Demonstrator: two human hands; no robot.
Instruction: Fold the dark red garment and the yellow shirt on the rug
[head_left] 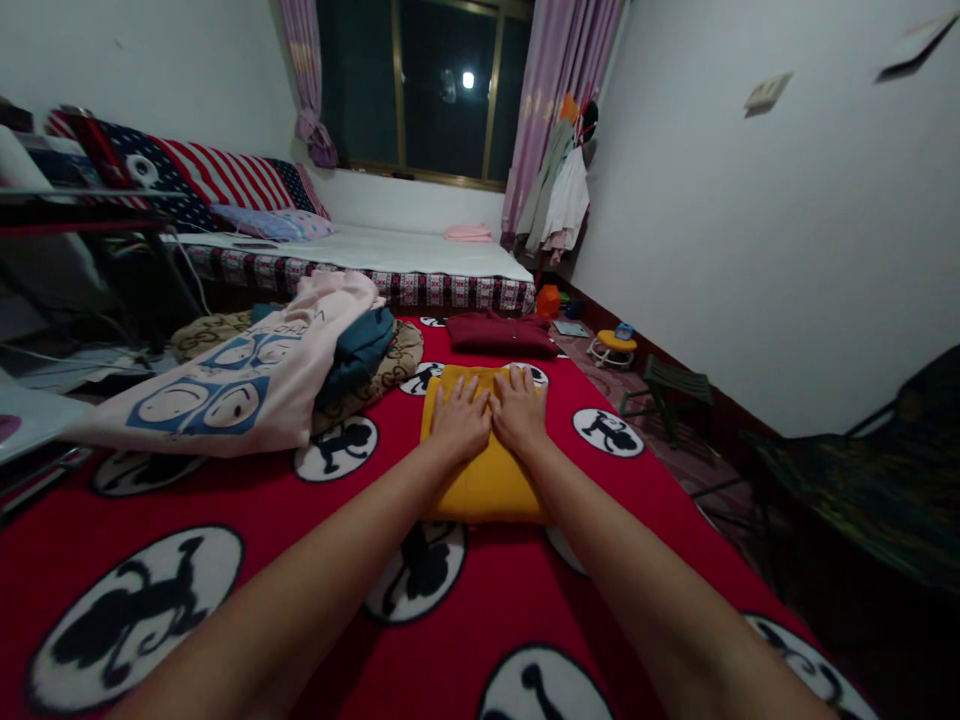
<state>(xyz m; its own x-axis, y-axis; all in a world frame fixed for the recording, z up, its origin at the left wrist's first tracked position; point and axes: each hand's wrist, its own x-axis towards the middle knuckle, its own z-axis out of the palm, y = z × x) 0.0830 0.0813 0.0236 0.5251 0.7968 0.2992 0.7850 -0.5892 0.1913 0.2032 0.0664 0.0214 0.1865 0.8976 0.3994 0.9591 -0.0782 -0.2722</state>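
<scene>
A folded yellow garment [487, 490] lies flat on a red blanket [300, 560] printed with white circles and black figures. My left hand [459, 418] rests palm down on its upper left part, fingers stretched out. Beside it, my right hand [519, 408] presses flat on the upper right part, fingers also extended. The two hands nearly touch at the thumbs. Just beyond them sits a folded dark red garment [502, 335]. To the left is a heap of clothes with a pale pink printed shirt [300, 370] on top and a teal garment [364, 350] under it.
Past the blanket stands a bed [420, 250] with a white sheet. Clothes hang on a rack [566, 190] near the curtain. Along the right are a small yellow stool [615, 341], a folding stool [675, 385] and a dark chair [870, 490]. A cluttered desk [82, 205] is on the left.
</scene>
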